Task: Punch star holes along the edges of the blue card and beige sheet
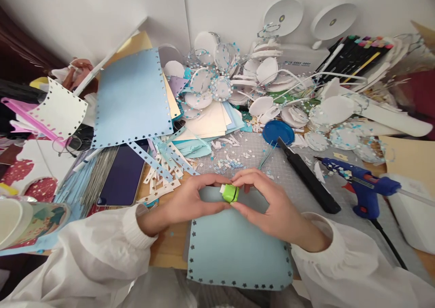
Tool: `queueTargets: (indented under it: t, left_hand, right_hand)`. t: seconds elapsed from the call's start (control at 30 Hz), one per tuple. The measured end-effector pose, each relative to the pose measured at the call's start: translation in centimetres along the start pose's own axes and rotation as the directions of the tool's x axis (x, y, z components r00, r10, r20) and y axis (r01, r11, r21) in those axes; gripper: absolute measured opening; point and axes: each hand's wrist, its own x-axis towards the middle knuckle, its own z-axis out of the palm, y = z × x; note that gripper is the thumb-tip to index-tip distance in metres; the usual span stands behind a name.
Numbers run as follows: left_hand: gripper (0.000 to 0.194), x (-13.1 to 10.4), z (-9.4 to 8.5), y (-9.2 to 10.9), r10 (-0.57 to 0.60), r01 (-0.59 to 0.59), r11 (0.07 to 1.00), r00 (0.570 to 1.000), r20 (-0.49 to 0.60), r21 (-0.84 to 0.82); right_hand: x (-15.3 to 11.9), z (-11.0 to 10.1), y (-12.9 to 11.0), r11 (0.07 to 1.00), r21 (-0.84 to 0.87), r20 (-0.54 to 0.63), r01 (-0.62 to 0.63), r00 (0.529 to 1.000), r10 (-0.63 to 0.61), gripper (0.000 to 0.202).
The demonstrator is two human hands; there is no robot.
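Punch [231, 193]: green plastic, slight gloss. Sheet [238, 247]: pale blue paper, matt, smooth. Glue gun [366, 185]: blue plastic, low sheen. Knife [309, 176]: black plastic, mostly matt. Lid [270, 131]: blue, glossy, looks plastic. Phone [122, 176]: dark, smooth, glossy face. Table [170, 250]: wood look, satin. Sleeve [98, 249]: white cloth, matt, creased.

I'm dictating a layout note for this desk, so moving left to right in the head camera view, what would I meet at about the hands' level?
Patterned cup, dark purple phone, left hand, small green paper punch, right hand, black utility knife, blue glue gun.
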Motion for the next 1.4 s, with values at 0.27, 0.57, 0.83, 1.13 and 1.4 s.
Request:
queueTargets:
  t: [0.27,0.57,0.83,1.13,1.4]
  left_hand:
    - [0.042,-0.2,-0.2,-0.2,-0.045,0.051,0.932,0.999,0.024,-0.358]
    - [0.031,-0.2,0.4,-0.2,-0.145,0.171,0.94,0.984,0.107,-0.296]
    - [0.045,-0.3,0.7,-0.4,0.009,-0.011,1.0,0.997,0.079,0.028]
    - [0.038,-0.4,0.5,0.5,-0.022,0.022,1.0,0.998,0.058,-0.013]
    - [0.026,-0.8,0.6,-0.2,0.061,-0.061,0.998,0.996,0.072,-0.001]
  right_hand:
    - [-0.3,0.0,0.1,0.947,0.309,-0.113,-0.085,0.986,0.125,0.031]
    - [0.1,-0.3,-0.1,0.915,0.404,-0.258,0.002,0.96,0.112,0.027]
    - [-0.3,1.4,-0.4,0.98,0.197,-0.199,0.0,0.979,0.04,0.03]
    - [-0.2,1.3,-0.4,0.993,0.111,-0.209,-0.033,0.976,0.056,0.035]
    - [0.0,2.3,0.1,0.98,0.189,-0.262,-0.059,0.959,0.109,0.032]
